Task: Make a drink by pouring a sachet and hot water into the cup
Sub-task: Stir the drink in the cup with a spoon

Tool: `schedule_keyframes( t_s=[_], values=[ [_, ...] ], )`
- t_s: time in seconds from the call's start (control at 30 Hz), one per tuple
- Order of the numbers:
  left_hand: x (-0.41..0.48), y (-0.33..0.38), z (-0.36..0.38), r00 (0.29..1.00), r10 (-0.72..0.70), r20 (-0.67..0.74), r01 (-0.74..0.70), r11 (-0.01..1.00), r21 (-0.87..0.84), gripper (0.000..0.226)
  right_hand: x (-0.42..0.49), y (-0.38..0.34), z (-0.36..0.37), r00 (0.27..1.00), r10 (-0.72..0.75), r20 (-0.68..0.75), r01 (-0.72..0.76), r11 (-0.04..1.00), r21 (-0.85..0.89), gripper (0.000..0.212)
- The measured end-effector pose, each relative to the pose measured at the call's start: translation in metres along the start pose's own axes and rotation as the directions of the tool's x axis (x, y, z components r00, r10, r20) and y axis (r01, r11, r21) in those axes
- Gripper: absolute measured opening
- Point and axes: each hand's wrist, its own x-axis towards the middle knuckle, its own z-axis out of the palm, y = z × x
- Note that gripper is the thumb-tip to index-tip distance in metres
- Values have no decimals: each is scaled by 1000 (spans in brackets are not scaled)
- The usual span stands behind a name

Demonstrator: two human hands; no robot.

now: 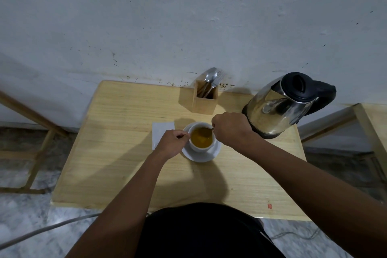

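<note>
Between the fingers (183,135), the cup (200,148)

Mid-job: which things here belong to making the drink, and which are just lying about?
In the job: cup, saucer, spoon held by right hand, left hand gripping the cup, kettle, white paper (likely the sachet).
Lying about: wooden cutlery holder, spare cutlery in it.

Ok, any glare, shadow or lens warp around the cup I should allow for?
Head view: dim, even light; wide-angle lens bows the table edges; bright reflections on the kettle only; soft arm shadows fall on the table left of and below the cup; the spoon in the right hand looks slightly blurred.
</note>
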Motion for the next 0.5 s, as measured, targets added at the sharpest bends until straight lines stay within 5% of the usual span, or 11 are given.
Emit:
schedule_keyframes(
  t_s=[0.3,0.5],
  values=[
    [-1,2,0,1000,-5,0,5,1000,-8,21,-2,-7,4,998,-57,16,55,992,110,18],
    [-4,5,1,1000,9,-12,-9,1000,2,20,0,-4,4,1000,10,-14,-10,1000,26,14]
  ],
)
